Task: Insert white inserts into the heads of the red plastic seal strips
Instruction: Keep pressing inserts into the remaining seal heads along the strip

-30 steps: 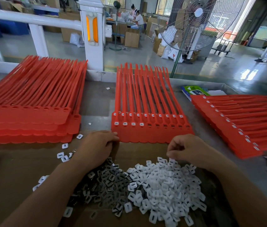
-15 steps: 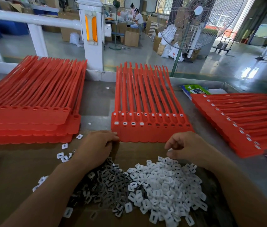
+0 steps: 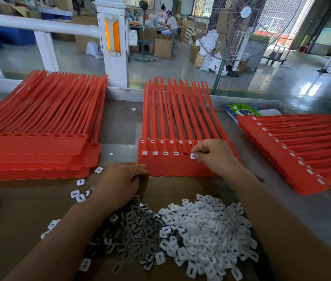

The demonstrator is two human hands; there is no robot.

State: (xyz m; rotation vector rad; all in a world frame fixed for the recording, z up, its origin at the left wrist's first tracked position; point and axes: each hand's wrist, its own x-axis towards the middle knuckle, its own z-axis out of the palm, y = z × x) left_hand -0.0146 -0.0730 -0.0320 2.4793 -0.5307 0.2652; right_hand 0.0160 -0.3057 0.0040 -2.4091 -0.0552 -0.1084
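Because the table point(image 3: 120, 122) carries several loose stacks, the risk centres on the middle stack of red seal strips point(image 3: 172, 118) at centre frame, whose near row shows four heads filled. Below it lies the pile of white inserts point(image 3: 205, 226). The left hand point(image 3: 120, 183) rests against the stack's lower left corner; whether its grip holds anything cannot be told. Unsteadied, the stack could slide under pressure. The right hand point(image 3: 213, 155) has its grip clamped on one white insert point(image 3: 193, 156), just right of an empty head point(image 3: 185, 153); it could skip that socket or seat the insert tilted.
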